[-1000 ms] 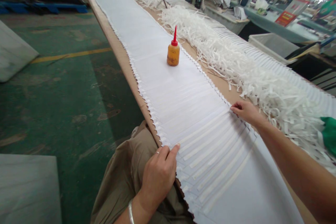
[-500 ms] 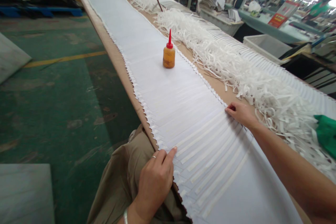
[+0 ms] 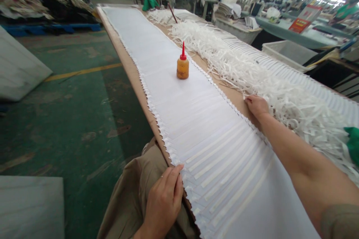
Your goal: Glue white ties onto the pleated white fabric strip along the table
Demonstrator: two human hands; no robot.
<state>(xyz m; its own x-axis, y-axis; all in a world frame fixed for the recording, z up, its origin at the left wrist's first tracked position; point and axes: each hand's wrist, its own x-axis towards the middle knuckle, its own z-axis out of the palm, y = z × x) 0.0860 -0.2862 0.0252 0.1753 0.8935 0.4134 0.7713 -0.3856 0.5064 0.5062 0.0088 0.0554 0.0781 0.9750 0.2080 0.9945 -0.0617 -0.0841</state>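
Note:
A long white layered sheet [image 3: 157,59] with jagged edges runs along the table, its near part crossed by several pale, narrow bands. My left hand [image 3: 165,194] rests at the sheet's left edge, fingers stretched out and fingertips touching it; nothing is held there. Beyond the right edge, my right hand [image 3: 257,106] has its fingers pinched at the border of a heap of loose white strips [image 3: 280,86], closed on the end of a strip. A squeeze bottle [image 3: 183,68] with amber contents and a red nozzle stands upright on the sheet.
Brown covering [image 3: 126,58] shows along the table's edge. Green cloth [image 3: 353,143] lies at the far right, beside the heap. Behind it are a white bin [image 3: 288,54] and a red sign [image 3: 300,23]. Green floor [image 3: 70,127] and grey boards [image 3: 30,207] are on the left; people sit farther back.
My right hand has moved from the sheet's right edge outward to the strip heap. My left hand has slid slightly back along the left edge. The view has tilted slightly upward.

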